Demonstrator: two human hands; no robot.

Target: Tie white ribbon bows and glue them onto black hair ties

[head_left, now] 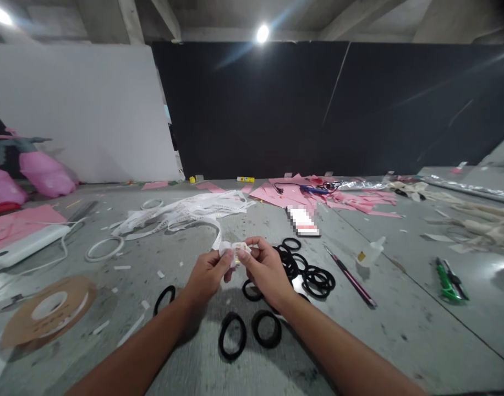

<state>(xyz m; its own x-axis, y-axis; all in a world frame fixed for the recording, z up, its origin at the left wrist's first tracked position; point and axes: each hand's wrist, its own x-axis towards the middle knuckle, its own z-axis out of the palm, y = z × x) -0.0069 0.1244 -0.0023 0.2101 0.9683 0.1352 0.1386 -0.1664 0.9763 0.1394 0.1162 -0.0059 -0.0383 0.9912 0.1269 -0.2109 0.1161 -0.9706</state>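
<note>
Ribbon (pixel 186 213), white with dark printing, is lying in a loose heap on a grey work surface (pixel 400 335), a little left of the middle, and one strip is trailing nearer, towards the left hand (pixel 208 273) of a person facing a black panel (pixel 256 110). That hand and the right hand (pixel 269 268), both bare, are meeting on the near side of the heap, their thumbs and fingertips set narrowly together and pinching a small white piece (pixel 239 248); I cannot tell whether the strip is joining it. Black rings (pixel 291 268) are crowding just right of the right hand, some overlapping, while two nearer rings (pixel 222 336) are resting between the forearms and a single ring (pixel 157 303) is lying beside the left forearm. Farther right, a slim dark tool (pixel 351 277) is lying at a slant, a translucent bottle (pixel 371 253) is sitting beyond it, and a green-handled tool (pixel 447 283) is resting at the right. On the far side, pink sheets (pixel 274 193) are spreading in an untidy pile. Over on the left, a brown reel (pixel 23 320) is lying near, with a white ring (pixel 88 252) resting beyond it.
</note>
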